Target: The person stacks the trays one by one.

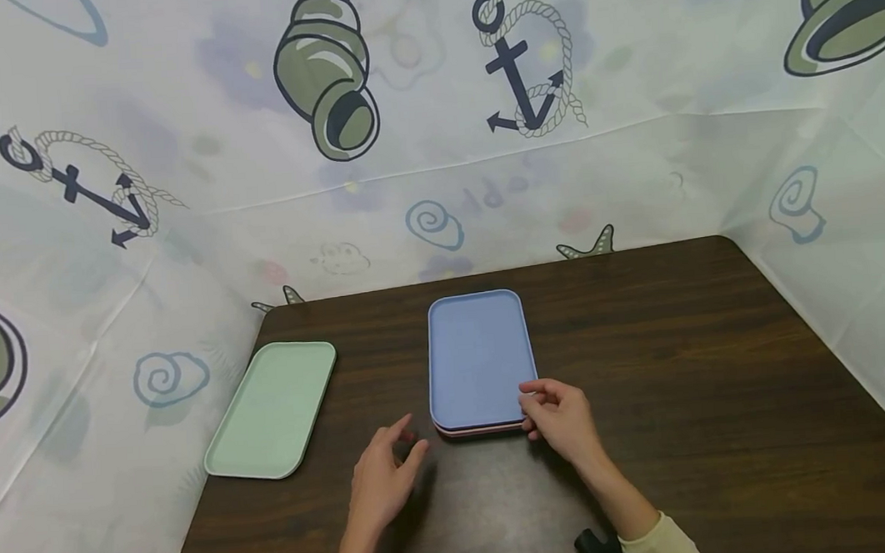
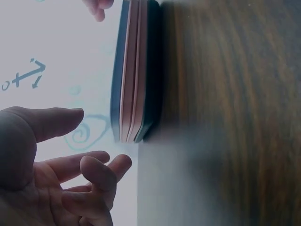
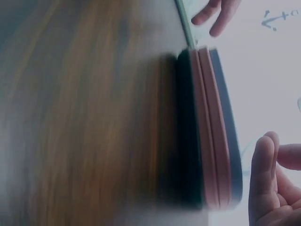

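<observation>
A blue tray (image 1: 480,358) tops a stack at the table's middle. Both wrist views show pink edges (image 2: 128,84) (image 3: 209,127) under it and a dark layer (image 2: 153,70) (image 3: 188,127) at the bottom. Off the stack's front left corner, my left hand (image 1: 381,480) (image 2: 70,174) is held apart from it, fingers loosely bent and empty. My right hand (image 1: 566,424) (image 3: 277,188) is at the stack's front right corner, thumb and forefinger close together with nothing visible between them; the right wrist view shows a gap to the stack.
A pale green tray (image 1: 273,411) lies apart at the left table edge. The dark wooden table (image 1: 680,364) extends to the right of the stack. A patterned cloth (image 1: 417,86) hangs behind and at both sides. Something black (image 1: 598,548) is beside the right sleeve.
</observation>
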Demonstrator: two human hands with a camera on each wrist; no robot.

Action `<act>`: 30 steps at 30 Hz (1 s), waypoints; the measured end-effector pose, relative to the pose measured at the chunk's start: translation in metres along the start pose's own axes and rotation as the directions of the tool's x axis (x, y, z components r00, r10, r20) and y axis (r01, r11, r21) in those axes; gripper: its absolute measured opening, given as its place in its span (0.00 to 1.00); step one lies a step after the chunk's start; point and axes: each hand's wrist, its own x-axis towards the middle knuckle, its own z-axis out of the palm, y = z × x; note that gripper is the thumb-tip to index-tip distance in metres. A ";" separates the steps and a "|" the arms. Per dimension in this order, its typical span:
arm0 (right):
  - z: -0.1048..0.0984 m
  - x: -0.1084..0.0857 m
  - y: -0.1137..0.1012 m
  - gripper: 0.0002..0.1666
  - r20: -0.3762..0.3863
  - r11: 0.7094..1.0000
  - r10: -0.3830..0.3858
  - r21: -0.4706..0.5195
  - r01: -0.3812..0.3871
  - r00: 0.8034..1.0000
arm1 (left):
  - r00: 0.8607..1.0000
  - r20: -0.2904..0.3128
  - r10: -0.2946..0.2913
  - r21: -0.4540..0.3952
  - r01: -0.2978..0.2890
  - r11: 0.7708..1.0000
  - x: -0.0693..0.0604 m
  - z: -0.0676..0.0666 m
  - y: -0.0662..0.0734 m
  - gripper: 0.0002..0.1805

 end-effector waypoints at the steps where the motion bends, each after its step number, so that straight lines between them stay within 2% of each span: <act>1: 0.004 -0.001 -0.001 0.12 0.029 1.000 -0.005 0.010 0.005 1.000 | 1.000 -0.006 -0.005 -0.003 0.005 1.000 -0.001 -0.001 -0.001 0.26; 4: 0.018 -0.004 -0.003 0.14 0.126 0.999 -0.021 0.027 0.018 0.992 | 0.999 -0.026 -0.023 -0.020 0.022 1.000 -0.003 -0.006 -0.004 0.25; 6: 0.029 -0.008 -0.005 0.16 0.202 1.000 -0.022 0.024 0.017 0.979 | 0.998 -0.044 -0.035 -0.030 0.034 0.999 -0.006 -0.010 -0.007 0.24; 11: 0.056 -0.019 -0.012 0.19 0.385 1.000 -0.011 0.013 0.006 0.923 | 0.993 -0.087 -0.078 -0.045 0.074 0.996 -0.013 -0.018 -0.017 0.23; 15: 0.077 -0.023 -0.015 0.18 0.467 1.000 -0.010 -0.019 0.021 0.884 | 0.987 -0.126 -0.103 -0.051 0.098 0.994 -0.017 -0.024 -0.026 0.21; 18: 0.092 -0.025 -0.017 0.17 0.513 0.998 -0.008 -0.048 0.037 0.859 | 0.974 -0.182 -0.133 -0.059 0.124 0.991 -0.019 -0.030 -0.034 0.19; 23: 0.116 -0.030 -0.013 0.19 0.585 0.995 0.009 -0.083 0.049 0.811 | 0.944 -0.270 -0.191 -0.077 0.177 0.981 -0.022 -0.044 -0.049 0.17; 30: 0.142 -0.036 0.001 0.23 0.641 0.996 0.065 -0.094 -0.006 0.765 | 0.913 -0.355 -0.202 -0.043 0.200 0.979 -0.022 -0.066 -0.074 0.19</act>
